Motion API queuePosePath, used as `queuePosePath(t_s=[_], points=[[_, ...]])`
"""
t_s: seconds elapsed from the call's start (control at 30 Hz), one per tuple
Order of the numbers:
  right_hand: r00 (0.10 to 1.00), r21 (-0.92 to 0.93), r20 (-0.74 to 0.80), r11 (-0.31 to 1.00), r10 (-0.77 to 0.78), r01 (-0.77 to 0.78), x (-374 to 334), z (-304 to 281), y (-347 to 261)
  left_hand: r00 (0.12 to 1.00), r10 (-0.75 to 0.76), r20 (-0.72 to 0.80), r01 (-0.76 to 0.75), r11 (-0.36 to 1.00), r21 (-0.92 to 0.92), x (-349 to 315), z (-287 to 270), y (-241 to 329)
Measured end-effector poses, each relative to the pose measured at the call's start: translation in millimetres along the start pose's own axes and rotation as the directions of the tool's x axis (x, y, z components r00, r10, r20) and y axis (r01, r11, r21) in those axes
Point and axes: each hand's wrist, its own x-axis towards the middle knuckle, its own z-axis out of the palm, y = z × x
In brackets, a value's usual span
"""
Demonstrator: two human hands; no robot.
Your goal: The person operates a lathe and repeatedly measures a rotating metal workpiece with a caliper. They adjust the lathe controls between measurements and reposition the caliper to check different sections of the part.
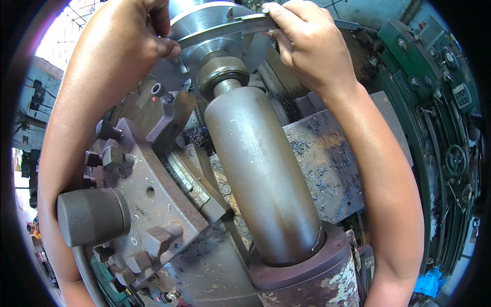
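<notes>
Across the shiny turned workpiece at the top runs a long steel caliper, its beam pinched between thumb and fingers of the right hand. At its other end the left hand is curled, thumb and fingertips nearly together; whether they grip it I cannot tell. Just below, a live centre sits in the thick tailstock quill, right of a bolted tool post
</notes>
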Motion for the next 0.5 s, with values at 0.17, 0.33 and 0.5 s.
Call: queuePosePath(t_s=[0.17, 0.33, 0.5], points=[[1.000, -0.013, 0.011, 1.000, 0.003, -0.002, 0.2, -1.7, -1.5, 0.999, 0.019, -0.028, -0.018, 1.000, 0.024, -0.3, 0.7, 3.6], [1.000, -0.003, 0.004, 1.000, 0.013, -0.013, 0.4, -0.9, -2.5, 0.999, 0.016, -0.038, -0.014, 0.999, 0.031, 0.0, 1.1, 2.5], [0.999, 0.002, 0.014, 0.999, 0.043, -0.043, -0.4, -1.2, -3.6, 0.999, 0.026, -0.037, -0.025, 0.999, 0.045, 0.9, 2.2, -2.8]])
